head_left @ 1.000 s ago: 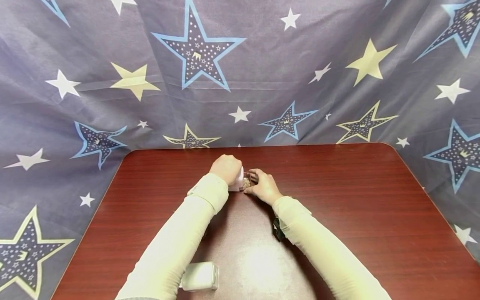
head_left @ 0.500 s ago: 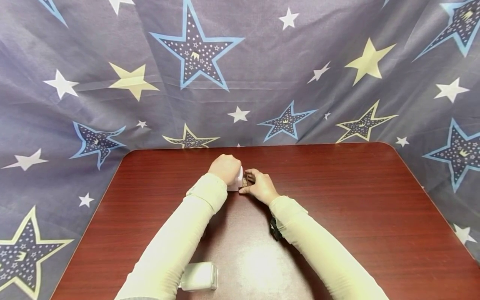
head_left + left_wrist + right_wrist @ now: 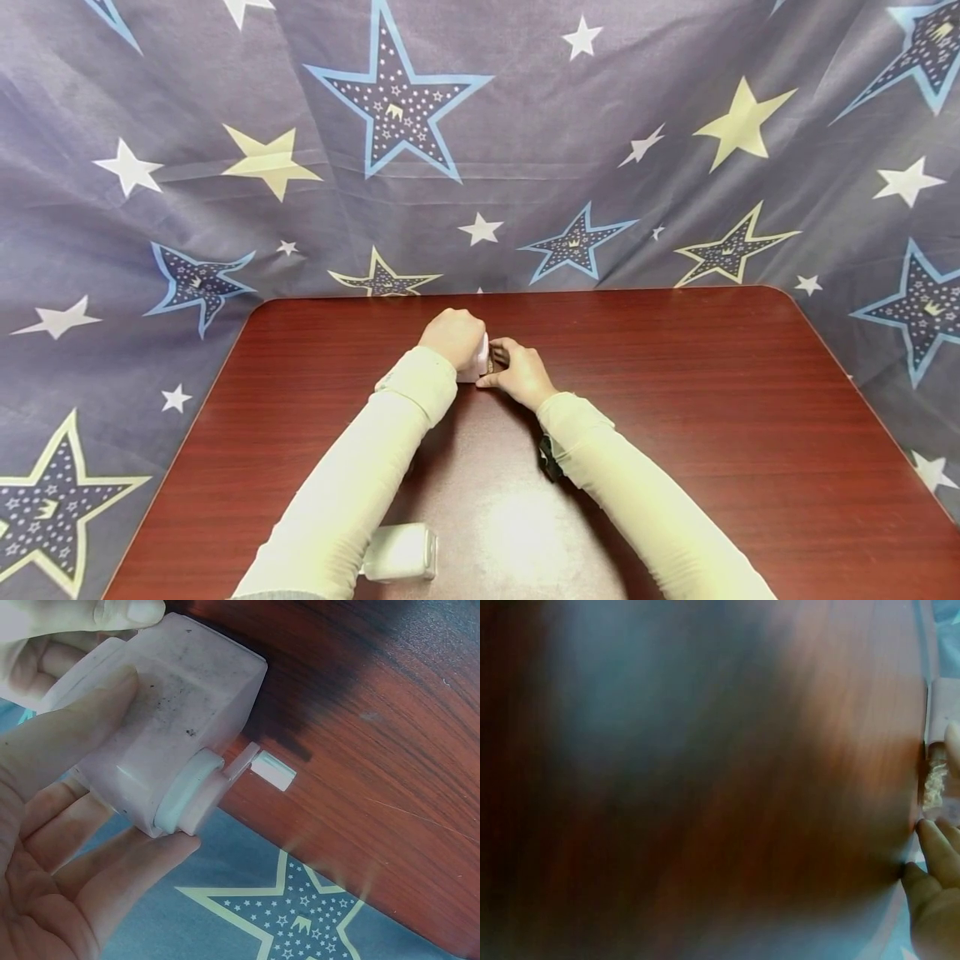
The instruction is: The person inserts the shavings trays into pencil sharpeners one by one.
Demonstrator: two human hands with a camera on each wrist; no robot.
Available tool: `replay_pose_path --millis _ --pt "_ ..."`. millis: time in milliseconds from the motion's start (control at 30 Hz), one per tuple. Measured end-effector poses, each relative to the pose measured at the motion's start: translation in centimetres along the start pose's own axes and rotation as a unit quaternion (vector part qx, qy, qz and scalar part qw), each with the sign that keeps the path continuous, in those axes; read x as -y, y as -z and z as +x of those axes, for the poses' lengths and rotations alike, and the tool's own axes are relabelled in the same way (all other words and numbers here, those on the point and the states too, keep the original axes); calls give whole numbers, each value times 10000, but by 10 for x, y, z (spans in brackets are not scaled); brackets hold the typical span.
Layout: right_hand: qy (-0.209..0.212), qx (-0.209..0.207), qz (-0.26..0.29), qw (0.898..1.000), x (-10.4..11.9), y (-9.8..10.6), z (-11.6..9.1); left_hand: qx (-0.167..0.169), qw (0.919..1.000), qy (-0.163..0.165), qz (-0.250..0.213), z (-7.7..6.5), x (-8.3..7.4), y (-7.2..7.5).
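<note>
My left hand grips a pale pink hand-crank pencil sharpener. Its crank, with a small white handle, shows in the left wrist view. Thumb and fingers lie on opposite sides of the body. On the sharpener's right side, my right hand holds a clear shavings drawer between thumb and fingers. Pale shavings are visible in the drawer, which is mostly inside the body; the fingers hide part of it.
A whitish rectangular container sits near the front of the reddish-brown table, partly behind the left forearm. A grey curtain with stars hangs right behind the table's far edge.
My right hand has moved slightly left toward the sharpener, and less of the shavings drawer now shows outside it. The left hand has stayed in place, holding the sharpener.
</note>
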State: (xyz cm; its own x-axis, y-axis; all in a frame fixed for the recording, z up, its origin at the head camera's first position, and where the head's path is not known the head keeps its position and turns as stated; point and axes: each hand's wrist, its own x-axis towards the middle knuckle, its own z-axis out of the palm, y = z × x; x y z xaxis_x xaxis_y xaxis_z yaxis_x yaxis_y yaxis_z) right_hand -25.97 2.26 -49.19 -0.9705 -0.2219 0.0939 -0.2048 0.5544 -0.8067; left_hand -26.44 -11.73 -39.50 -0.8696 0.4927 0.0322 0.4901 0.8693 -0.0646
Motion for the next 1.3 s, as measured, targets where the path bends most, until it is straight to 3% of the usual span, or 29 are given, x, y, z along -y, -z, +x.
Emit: replay_pose_path --millis 800,933,1100,1300 --pt "65 176 -85 9998 7 -2 -3 -45 10000 14 6 1 -3 0" --pt "-40 358 -132 9993 8 -2 -4 229 9995 168 -105 1 -7 0" --pt "-62 627 -179 9979 10 1 -5 755 9947 651 -266 2 -11 2" --pt "353 835 -908 9917 11 10 -4 950 9916 876 -97 0 -13 6"
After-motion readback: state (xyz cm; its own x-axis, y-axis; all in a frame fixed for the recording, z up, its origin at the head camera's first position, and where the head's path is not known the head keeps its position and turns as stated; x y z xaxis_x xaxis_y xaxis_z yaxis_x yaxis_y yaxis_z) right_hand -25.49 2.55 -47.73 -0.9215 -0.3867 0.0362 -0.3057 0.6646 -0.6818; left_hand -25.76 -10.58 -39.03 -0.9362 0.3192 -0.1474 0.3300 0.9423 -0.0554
